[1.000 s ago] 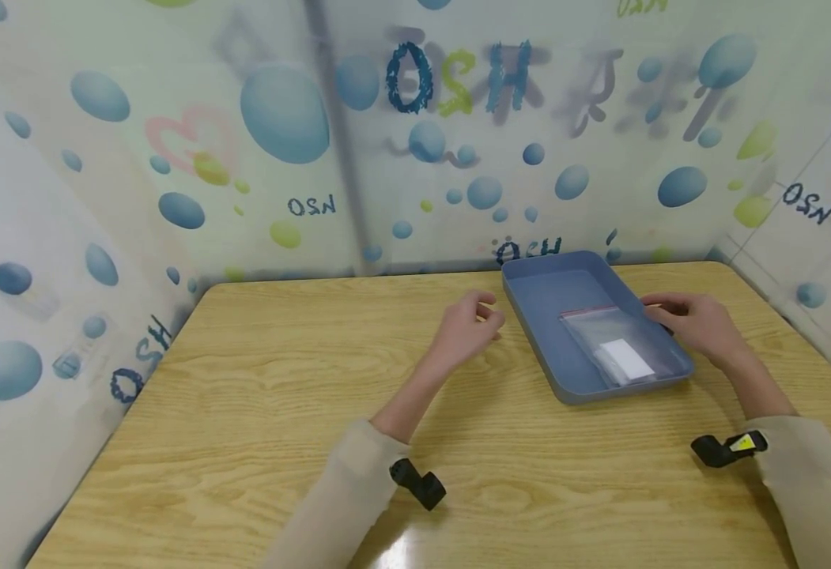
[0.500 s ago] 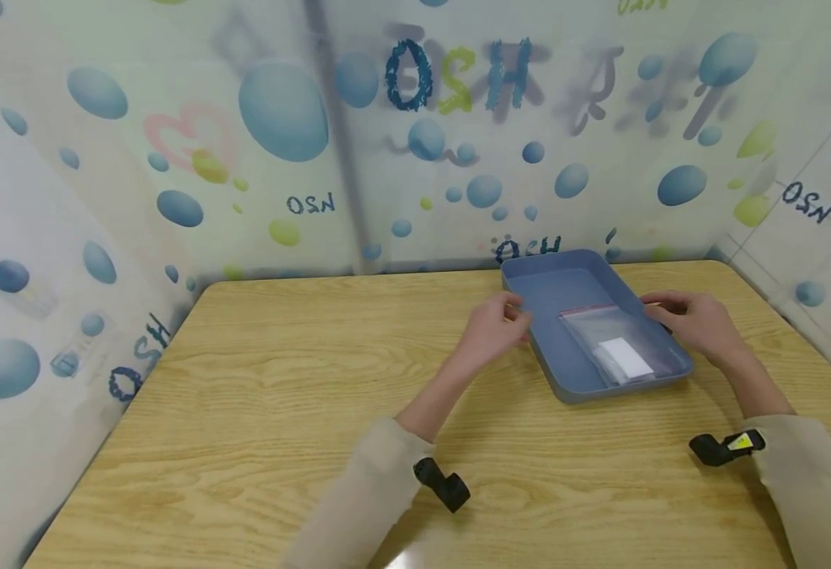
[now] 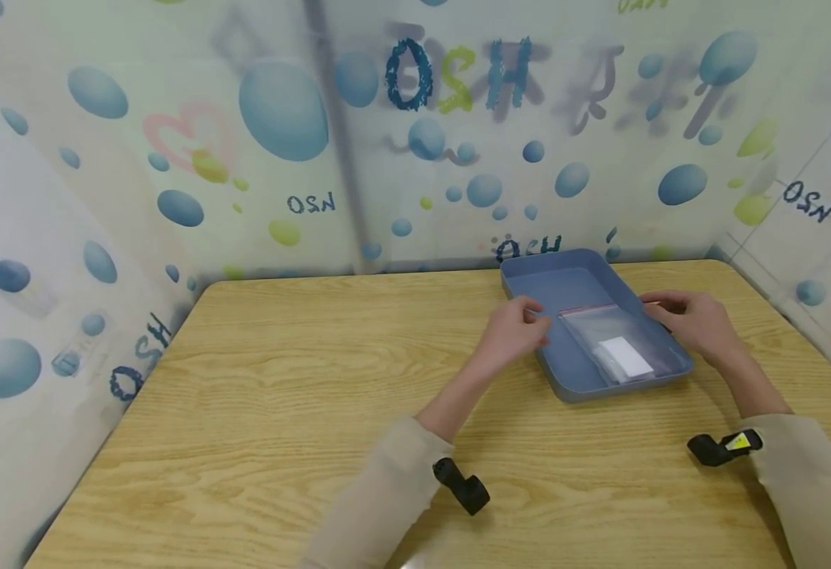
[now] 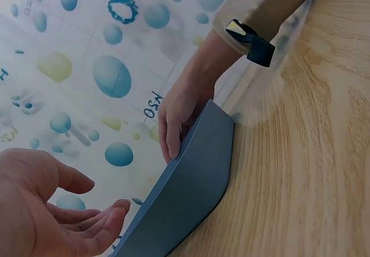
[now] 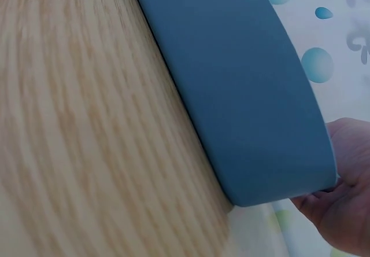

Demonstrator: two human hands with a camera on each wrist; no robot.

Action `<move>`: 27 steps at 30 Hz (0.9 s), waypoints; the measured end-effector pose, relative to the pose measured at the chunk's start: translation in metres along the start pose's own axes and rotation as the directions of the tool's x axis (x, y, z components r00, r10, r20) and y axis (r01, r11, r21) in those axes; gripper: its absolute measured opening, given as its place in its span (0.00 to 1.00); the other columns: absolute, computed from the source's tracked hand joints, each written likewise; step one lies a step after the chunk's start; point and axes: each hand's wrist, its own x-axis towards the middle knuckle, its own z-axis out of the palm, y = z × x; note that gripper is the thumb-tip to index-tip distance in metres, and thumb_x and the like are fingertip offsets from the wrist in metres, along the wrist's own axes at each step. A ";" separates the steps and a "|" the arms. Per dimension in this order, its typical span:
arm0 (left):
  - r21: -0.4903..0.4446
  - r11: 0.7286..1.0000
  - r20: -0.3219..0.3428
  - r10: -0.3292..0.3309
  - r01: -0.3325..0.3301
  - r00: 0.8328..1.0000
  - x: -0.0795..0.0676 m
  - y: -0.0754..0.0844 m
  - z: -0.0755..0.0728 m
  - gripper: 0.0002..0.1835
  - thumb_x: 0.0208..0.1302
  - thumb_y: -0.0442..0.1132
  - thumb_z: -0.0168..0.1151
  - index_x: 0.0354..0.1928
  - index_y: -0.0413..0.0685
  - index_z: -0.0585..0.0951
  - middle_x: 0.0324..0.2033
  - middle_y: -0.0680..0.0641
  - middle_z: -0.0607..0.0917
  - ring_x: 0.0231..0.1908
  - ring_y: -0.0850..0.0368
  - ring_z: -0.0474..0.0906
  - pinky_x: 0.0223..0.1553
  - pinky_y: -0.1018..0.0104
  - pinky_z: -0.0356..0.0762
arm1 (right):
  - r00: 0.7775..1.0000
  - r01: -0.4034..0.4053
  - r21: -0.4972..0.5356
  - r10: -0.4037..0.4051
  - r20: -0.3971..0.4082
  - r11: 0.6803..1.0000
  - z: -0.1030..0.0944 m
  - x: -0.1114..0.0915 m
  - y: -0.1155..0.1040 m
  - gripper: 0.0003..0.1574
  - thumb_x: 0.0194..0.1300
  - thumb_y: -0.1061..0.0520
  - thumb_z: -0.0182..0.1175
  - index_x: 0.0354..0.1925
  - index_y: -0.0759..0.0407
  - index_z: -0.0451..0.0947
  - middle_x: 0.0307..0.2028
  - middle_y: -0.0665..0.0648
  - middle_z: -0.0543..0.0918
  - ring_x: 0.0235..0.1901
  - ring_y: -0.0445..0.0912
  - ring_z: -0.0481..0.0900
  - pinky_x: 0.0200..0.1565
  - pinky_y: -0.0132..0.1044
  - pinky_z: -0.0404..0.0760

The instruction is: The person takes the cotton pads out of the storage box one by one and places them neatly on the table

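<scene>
A shallow blue-grey tray (image 3: pixel 586 288) lies on the table's right half. Inside it is a clear zip bag (image 3: pixel 589 320) with a red strip along its top and a white rectangular piece (image 3: pixel 626 357) showing. My right hand (image 3: pixel 696 320) grips the tray's right rim, fingertips right at the edge; a small dark patch shows under the fingers. Over the tray's left rim hovers my left hand (image 3: pixel 515 328), fingers loosely bent and holding nothing. In the left wrist view, the left hand (image 4: pixel 63 210) has thumb and fingers apart beside the tray's wall (image 4: pixel 199 170).
The wooden table (image 3: pixel 280 395) meets a patterned wall curtain (image 3: pixel 244 197) at the back, with more curtain at both sides. Each sleeve cuff carries a small black camera, one on the left wrist (image 3: pixel 462 486) and one on the right (image 3: pixel 724 448).
My left hand has moved right, from beside the tray to over its left rim. The right hand, tray and bag have stayed in place.
</scene>
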 end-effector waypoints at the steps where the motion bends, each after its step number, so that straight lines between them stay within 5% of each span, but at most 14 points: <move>1: -0.011 1.000 0.003 -0.004 0.004 1.000 0.000 0.000 0.002 0.17 0.73 0.35 0.58 0.59 0.35 0.78 0.37 0.45 0.85 0.38 0.48 0.87 0.36 0.69 0.82 | 1.000 0.001 0.000 -0.001 -0.005 1.000 0.001 0.000 0.000 0.27 0.76 0.47 0.56 0.58 0.68 0.80 0.50 0.72 0.82 0.44 0.56 0.78 0.31 0.28 0.75; 10: -0.113 0.992 0.051 -0.052 0.057 0.997 0.004 0.002 0.018 0.17 0.73 0.33 0.57 0.59 0.32 0.76 0.34 0.45 0.85 0.43 0.42 0.85 0.43 0.61 0.85 | 1.000 0.009 0.006 -0.009 -0.021 1.000 0.002 -0.001 -0.001 0.27 0.76 0.46 0.55 0.58 0.67 0.80 0.49 0.72 0.82 0.45 0.58 0.78 0.31 0.29 0.74; 20: -0.124 0.985 0.033 -0.114 0.117 0.993 0.008 0.007 0.034 0.19 0.69 0.33 0.62 0.59 0.32 0.77 0.32 0.49 0.84 0.32 0.57 0.83 0.40 0.65 0.83 | 1.000 0.010 0.012 -0.010 -0.019 1.000 0.002 -0.001 -0.001 0.27 0.76 0.46 0.55 0.58 0.66 0.80 0.50 0.72 0.82 0.44 0.54 0.78 0.31 0.29 0.74; 27: -0.244 0.954 0.048 -0.166 0.173 0.985 0.011 0.008 0.041 0.22 0.67 0.32 0.63 0.61 0.30 0.74 0.34 0.46 0.83 0.43 0.45 0.85 0.49 0.56 0.83 | 1.000 0.010 0.016 -0.010 -0.015 1.000 0.003 -0.002 -0.001 0.27 0.77 0.46 0.55 0.58 0.67 0.80 0.51 0.73 0.82 0.47 0.59 0.77 0.32 0.27 0.73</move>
